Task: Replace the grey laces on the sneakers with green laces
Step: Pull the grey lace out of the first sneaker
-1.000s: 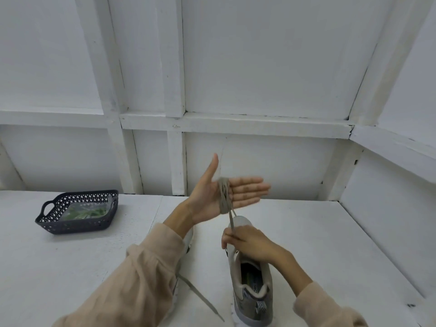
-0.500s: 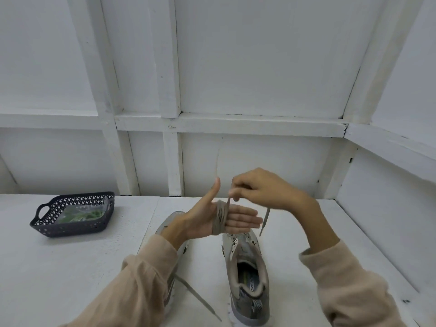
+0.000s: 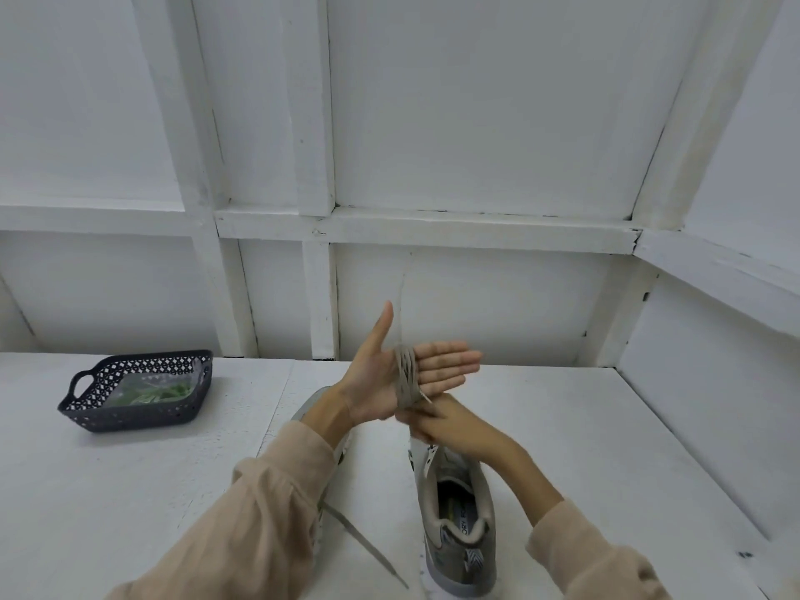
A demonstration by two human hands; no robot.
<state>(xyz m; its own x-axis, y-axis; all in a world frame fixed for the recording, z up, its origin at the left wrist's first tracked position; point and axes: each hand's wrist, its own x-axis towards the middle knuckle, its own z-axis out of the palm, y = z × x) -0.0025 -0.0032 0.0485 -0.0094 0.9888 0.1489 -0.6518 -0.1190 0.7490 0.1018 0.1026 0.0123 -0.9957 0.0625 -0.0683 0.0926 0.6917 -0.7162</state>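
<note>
Grey lace (image 3: 407, 378): wound in several flat turns round fingers of left hand (image 3: 372, 383), held above toe of right sneaker (image 3: 459, 521). Left hand flat, fingers straight, thumb up. Right hand (image 3: 446, 426) directly beneath, touching it; fingers curled, apparently pinching lace tail (blurred). Table (image 3: 130, 491) bounded by wall at rear and right; broad span between basket (image 3: 130, 415) and sneakers. Left sneaker (image 3: 311, 400) mostly under sleeve; loose lace (image 3: 363, 543) trails toward near edge. Green laces (image 3: 151, 391) lie bagged in basket.
</note>
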